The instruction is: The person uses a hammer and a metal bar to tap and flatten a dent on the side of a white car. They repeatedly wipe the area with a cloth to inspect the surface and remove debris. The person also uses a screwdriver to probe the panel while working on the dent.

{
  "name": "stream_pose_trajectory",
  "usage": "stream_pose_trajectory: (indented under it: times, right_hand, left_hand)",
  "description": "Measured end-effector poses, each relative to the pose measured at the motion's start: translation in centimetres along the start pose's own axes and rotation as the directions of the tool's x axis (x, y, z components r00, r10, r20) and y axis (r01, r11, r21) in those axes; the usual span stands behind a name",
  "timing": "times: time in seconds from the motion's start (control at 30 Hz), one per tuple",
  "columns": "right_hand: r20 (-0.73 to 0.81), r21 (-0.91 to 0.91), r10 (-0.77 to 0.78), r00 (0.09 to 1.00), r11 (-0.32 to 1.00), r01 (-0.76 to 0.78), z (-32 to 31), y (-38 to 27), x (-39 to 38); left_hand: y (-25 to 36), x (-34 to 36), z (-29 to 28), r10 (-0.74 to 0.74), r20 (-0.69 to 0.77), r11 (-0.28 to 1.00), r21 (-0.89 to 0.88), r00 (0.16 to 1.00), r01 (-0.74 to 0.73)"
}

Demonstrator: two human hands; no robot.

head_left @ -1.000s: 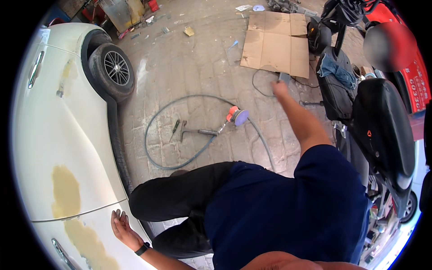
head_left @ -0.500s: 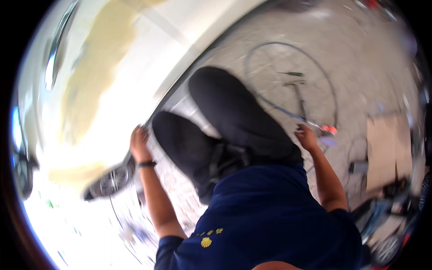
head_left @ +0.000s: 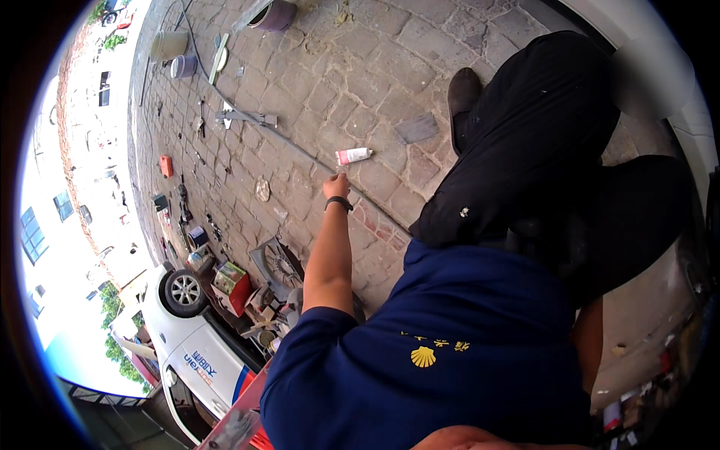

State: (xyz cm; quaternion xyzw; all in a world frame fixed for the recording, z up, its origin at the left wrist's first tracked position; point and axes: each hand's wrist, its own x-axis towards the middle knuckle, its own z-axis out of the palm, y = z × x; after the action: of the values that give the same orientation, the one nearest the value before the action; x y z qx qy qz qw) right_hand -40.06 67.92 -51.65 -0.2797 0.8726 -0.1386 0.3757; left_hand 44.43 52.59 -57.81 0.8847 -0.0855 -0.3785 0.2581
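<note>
My left hand (head_left: 337,186) reaches out over the stone paving, a black band on its wrist. Just beyond it lies a white tube with a red-pink end (head_left: 354,155); a small gap shows between hand and tube. The left fingers bend downward and away, so their tips and anything in them are hidden. Of my right arm only a part of the forearm (head_left: 589,341) shows beside my hip. The right hand is out of sight behind my dark-trousered leg (head_left: 517,142).
A long grey hose (head_left: 300,150) crosses the paving. A flat grey piece (head_left: 417,129) lies near my shoe (head_left: 463,94). Buckets (head_left: 169,45), scattered tools and an orange-red container (head_left: 166,166) stand further left. A white car (head_left: 199,352) is behind the clutter; a pale panel edge (head_left: 690,142) is at right.
The view has swung left, from the pale car panel to the open paving. My left hand has left the panel's lower edge and is now near the tube. My right hand has gone from sight.
</note>
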Motion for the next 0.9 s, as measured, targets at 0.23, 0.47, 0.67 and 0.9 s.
stream_pose_trajectory:
  times: [0.23, 0.47, 0.67, 0.9]
  right_hand:
    - [-0.020, -0.084, -0.157, 0.987, 0.984, 0.154, -2.8, -12.6, 6.5]
    - [-0.094, -0.323, -0.280, 0.955, 0.916, 0.237, -4.6, -9.8, 5.4]
    - [-0.214, -0.339, 0.099, 0.972, 0.925, -0.169, -5.7, -8.5, -3.5]
    - [-0.230, -0.239, 0.286, 0.930, 0.910, -0.339, -3.9, -3.5, -12.2]
  left_hand:
    - [2.3, -3.8, 7.8, 0.532, 0.237, 0.639, 0.517, 0.813, -0.569]
    - [13.8, -5.9, 20.0, 0.563, 0.738, 0.066, 0.409, 0.373, -0.910]
    - [10.5, -0.6, 24.6, 0.456, 0.769, -0.181, 0.573, 0.448, -0.800]
    - [11.6, 0.9, 24.6, 0.209, 0.694, -0.228, 0.720, 0.689, -0.656]
